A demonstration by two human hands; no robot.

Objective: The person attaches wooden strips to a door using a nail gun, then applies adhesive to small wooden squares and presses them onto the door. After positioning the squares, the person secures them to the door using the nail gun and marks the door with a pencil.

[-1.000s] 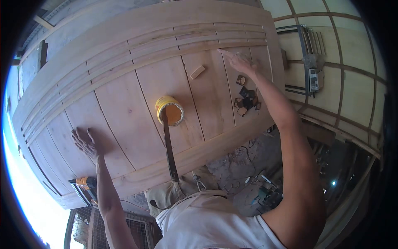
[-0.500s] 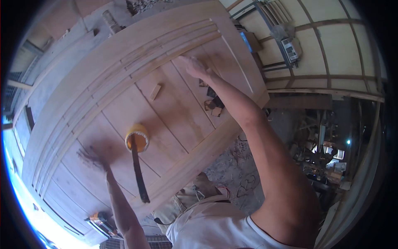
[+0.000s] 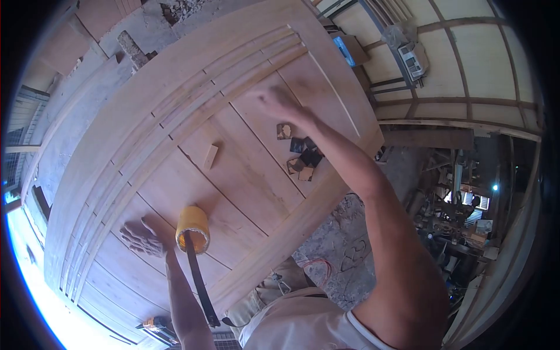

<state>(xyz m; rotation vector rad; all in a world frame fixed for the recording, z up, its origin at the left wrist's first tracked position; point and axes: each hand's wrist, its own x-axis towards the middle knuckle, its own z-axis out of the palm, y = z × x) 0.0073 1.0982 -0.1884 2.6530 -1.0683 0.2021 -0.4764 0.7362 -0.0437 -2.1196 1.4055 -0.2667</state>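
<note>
In the head view, the large, pale wooden panel with grooved boards and raised strips [image 3: 248, 154] lies in front of the person, below both hands. The left hand [image 3: 143, 240], fingers spread, appears laid on it near the yellow cylindrical tub [image 3: 193, 221]; the right hand [image 3: 277, 104] is over the farther boards, too blurred to tell its fingers' state or contact. The panel should be heavy and stiff, its broad face hard to grip; opposite outer edges seem the surest hold.
</note>
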